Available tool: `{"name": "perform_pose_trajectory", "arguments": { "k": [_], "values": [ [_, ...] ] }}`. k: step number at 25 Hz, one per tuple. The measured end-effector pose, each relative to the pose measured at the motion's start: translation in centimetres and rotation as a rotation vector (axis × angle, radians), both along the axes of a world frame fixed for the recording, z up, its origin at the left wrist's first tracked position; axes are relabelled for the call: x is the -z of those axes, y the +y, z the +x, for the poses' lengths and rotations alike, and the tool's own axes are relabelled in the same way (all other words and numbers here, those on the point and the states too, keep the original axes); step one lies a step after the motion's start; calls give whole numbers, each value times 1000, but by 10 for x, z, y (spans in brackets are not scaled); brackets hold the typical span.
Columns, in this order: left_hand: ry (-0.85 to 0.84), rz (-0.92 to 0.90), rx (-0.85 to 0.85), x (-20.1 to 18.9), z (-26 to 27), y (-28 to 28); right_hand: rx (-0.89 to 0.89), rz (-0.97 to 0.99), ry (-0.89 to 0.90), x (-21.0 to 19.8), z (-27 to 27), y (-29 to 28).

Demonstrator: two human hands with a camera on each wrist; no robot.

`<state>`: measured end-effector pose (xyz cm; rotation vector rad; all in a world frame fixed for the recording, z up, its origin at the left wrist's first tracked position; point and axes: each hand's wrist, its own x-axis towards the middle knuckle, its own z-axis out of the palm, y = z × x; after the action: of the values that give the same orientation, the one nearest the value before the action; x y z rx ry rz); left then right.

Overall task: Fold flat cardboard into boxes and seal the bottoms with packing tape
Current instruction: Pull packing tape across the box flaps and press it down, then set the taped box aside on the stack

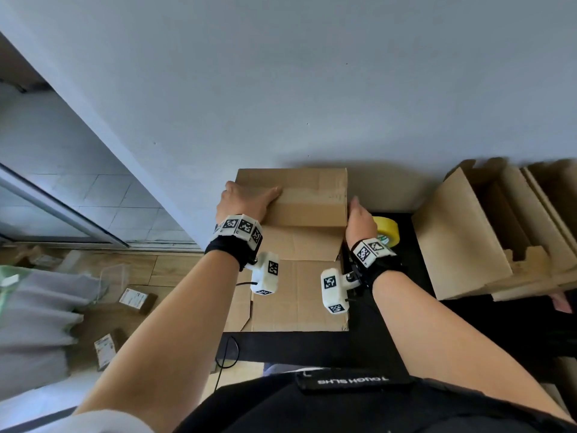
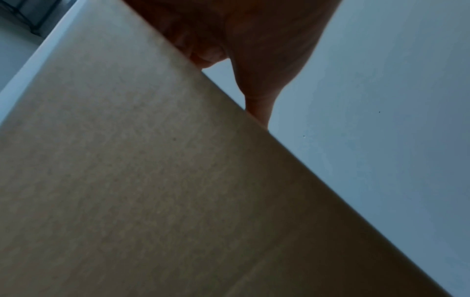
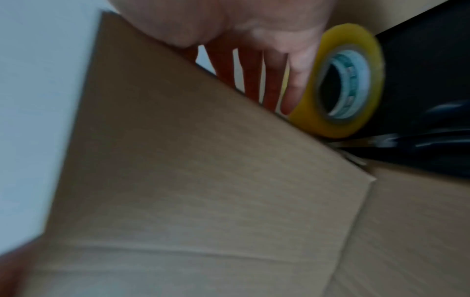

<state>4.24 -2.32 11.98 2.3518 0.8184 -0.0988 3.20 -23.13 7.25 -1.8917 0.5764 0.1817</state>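
A brown cardboard box (image 1: 312, 195) stands on the black table (image 1: 374, 332) against the wall, with a paler band running across its top face. My left hand (image 1: 246, 198) lies flat on the top near the left corner, thumb stretched out to the right. In the left wrist view the fingers (image 2: 257, 96) reach over the box's (image 2: 152, 180) edge. My right hand (image 1: 359, 217) rests against the box's right side with straight fingers (image 3: 269, 80). A yellow roll of packing tape (image 1: 388, 231) stands just right of that hand, close to the little finger in the right wrist view (image 3: 315, 124).
A flat cardboard sheet (image 1: 296, 295) lies under and in front of the box. Folded boxes (image 1: 462, 239) lean at the right of the table. A dark glossy tool, maybe scissors (image 3: 406, 140), lies by the tape. Small parcels (image 1: 134, 298) lie on the floor at the left.
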Motion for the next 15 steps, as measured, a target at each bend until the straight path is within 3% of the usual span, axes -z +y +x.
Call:
{"name": "perform_pose_trajectory", "arguments": {
  "k": [2, 8, 15],
  "values": [
    [-2, -30, -11, -6, -2, 4, 12, 108, -15, -16, 8, 7],
    [-94, -16, -42, -54, -1, 14, 73, 193, -96, -39, 7, -14],
    [-78, 82, 77, -95, -19, -17, 36, 56, -208, -85, -20, -54]
  ]
}}
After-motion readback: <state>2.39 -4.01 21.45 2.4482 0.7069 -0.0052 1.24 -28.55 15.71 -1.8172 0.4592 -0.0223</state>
